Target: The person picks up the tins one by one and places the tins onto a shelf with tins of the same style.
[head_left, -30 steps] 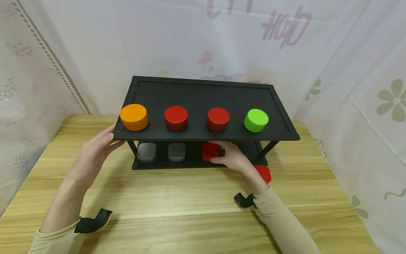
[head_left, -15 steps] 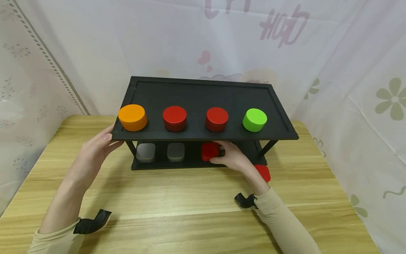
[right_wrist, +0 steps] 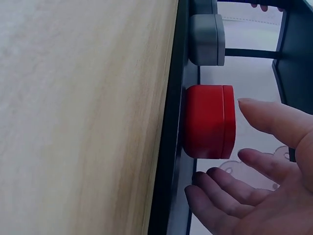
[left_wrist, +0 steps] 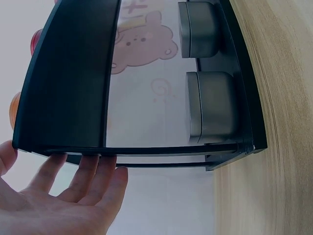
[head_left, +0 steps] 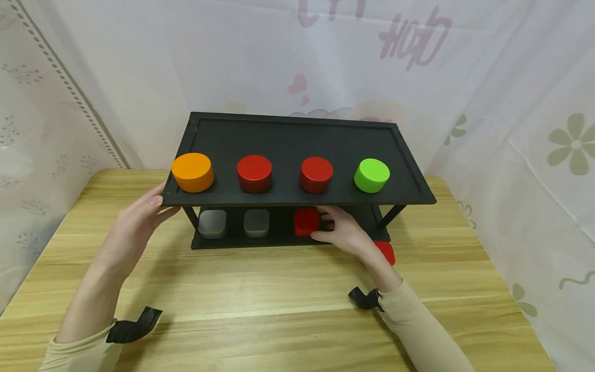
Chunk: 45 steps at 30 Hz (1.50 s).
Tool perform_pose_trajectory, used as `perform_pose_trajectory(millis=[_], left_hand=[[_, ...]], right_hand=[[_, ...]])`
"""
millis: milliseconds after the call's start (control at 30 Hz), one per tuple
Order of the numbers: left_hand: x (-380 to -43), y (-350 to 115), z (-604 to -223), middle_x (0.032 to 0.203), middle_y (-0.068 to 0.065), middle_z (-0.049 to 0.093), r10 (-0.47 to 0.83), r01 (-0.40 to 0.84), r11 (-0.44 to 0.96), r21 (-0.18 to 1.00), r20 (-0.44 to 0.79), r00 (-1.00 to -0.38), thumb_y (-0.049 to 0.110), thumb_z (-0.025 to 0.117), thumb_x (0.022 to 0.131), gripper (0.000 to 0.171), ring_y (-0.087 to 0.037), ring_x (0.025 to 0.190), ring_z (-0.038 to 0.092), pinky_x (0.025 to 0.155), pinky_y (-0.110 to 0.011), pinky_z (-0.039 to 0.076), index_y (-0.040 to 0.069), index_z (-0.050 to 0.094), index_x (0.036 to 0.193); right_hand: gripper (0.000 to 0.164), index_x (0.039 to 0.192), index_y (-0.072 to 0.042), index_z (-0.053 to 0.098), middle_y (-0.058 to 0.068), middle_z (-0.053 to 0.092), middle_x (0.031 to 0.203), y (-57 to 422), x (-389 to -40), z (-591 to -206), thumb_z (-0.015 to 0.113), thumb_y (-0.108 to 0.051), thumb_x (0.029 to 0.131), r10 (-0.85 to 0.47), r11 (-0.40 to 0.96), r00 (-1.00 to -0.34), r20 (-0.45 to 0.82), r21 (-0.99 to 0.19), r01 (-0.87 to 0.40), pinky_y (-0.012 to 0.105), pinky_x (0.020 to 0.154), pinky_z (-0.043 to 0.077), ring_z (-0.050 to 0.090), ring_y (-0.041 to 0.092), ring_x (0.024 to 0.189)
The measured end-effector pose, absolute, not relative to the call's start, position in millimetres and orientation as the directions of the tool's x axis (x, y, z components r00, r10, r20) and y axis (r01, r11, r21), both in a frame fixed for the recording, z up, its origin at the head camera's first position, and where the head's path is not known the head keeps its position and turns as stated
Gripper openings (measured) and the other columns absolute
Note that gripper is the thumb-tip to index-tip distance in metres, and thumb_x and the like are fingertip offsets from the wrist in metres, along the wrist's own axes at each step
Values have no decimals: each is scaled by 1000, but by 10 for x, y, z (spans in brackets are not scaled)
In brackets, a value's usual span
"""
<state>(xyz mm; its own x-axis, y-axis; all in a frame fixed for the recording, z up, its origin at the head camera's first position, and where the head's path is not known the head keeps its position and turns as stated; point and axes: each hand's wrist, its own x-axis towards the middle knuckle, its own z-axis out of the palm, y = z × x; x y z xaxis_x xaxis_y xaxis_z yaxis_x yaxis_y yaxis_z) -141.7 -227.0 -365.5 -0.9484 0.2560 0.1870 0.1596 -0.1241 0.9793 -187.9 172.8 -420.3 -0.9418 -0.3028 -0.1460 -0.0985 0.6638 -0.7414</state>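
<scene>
A black two-tier shelf (head_left: 297,137) stands on the wooden table. My left hand (head_left: 135,222) holds its upper left corner, thumb at the top edge and fingers against the underside and end, as the left wrist view shows. On the lower tier sits a red square tin with rounded corners (right_wrist: 208,122), upright with its lid on. Beside it, my right hand (head_left: 341,232) is spread, thumb and fingers apart from the tin in the right wrist view. Two grey square tins (head_left: 212,223) stand further left on the same tier.
Along the upper tier's front stand an orange round tin (head_left: 192,172), two red round tins (head_left: 254,174) and a green round tin (head_left: 372,175). Another red square tin (head_left: 387,251) lies on the table (head_left: 260,310), partly behind the right forearm. A printed white curtain (head_left: 279,57) hangs behind.
My right hand has let go of the red square tin and drawn slightly right, its fingers spreading. The left hand keeps its hold on the shelf corner.
</scene>
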Motion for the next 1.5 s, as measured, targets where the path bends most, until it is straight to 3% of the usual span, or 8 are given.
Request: perform_pose_trajectory(millis=[267, 633, 1200, 1500], left_hand=[[-1425, -2269, -3654, 146, 3, 45, 263, 177, -123, 977, 204, -943, 12, 30, 102, 44, -7, 135, 37, 101, -17, 37, 2, 36, 144], [-1437, -2276, -3670, 147, 3, 44, 266, 178, -131, 975, 207, -941, 12, 30, 102, 44, -7, 135, 37, 101, -17, 37, 2, 34, 145], [-1439, -2274, -3681, 144, 2, 47, 268, 211, -153, 965, 246, -931, 9, 29, 102, 43, -8, 134, 38, 102, -17, 37, -2, 36, 143], [-1437, -2278, -3679, 145, 1, 46, 268, 211, -160, 964, 248, -931, 10, 29, 102, 43, -9, 135, 38, 102, -18, 37, -3, 36, 142]], right_hand=[[68, 139, -24, 44, 5, 49, 138, 1815, -1812, -4173, 75, -22, 79, -299, 648, -950, -91, -750, -132, 43, 101, 47, 52, 27, 124], [64, 136, -11, 47, 8, 51, 137, 1926, -1714, -4057, 74, -23, 80, -292, 643, -956, -41, -748, -164, 44, 102, 46, 52, 26, 124], [62, 138, -22, 46, 2, 52, 137, 2071, -1590, -3986, 72, -31, 83, -295, 623, -955, -1, -759, -192, 43, 105, 43, 50, 19, 128], [62, 138, -19, 47, 5, 54, 136, 2192, -1505, -3986, 71, -32, 83, -286, 637, -957, 43, -738, -223, 43, 105, 43, 51, 21, 126]])
